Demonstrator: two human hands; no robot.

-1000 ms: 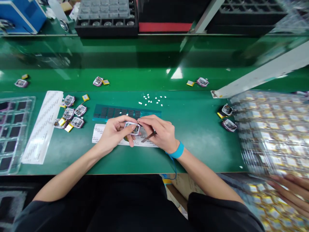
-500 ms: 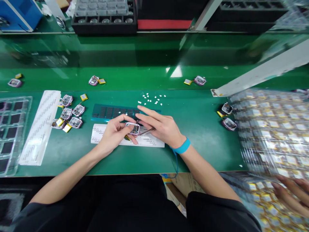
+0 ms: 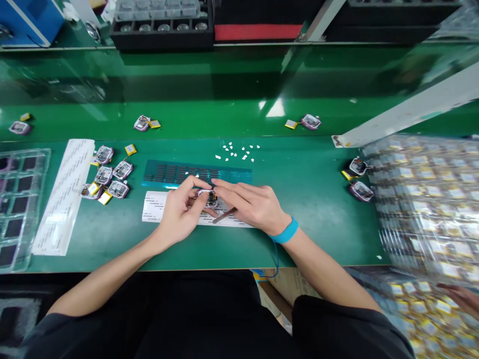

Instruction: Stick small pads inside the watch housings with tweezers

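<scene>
My left hand (image 3: pixel 180 210) is closed around the edges of a small opened watch case (image 3: pixel 211 199) with a circuit board inside, its thumb near the board. My right hand (image 3: pixel 258 205) has its fingertips at the case's top right edge. Metal tweezers (image 3: pixel 225 215) are tucked under the right fingers, their tips pointing down and left, apart from the case. A blue wristband (image 3: pixel 285 230) circles my right wrist. Beneath the hands lies a printed white strip (image 3: pixel 152 206), and just behind it a teal sheet with rows of black stickers (image 3: pixel 168 173).
Several watch cases with yellow batteries (image 3: pixel 118 189) cluster at left beside another white strip (image 3: pixel 62 199) and a clear tray (image 3: pixel 28 209). White scraps (image 3: pixel 234 153) lie behind the sheet. Stacked clear trays (image 3: pixel 430 199) stand at right, with another person's hand (image 3: pixel 462 298) near them.
My right index finger has come down from its raised pose onto the case. The tweezers' tips have swung lower, away from the case. The other person's hand has moved right, mostly out of view.
</scene>
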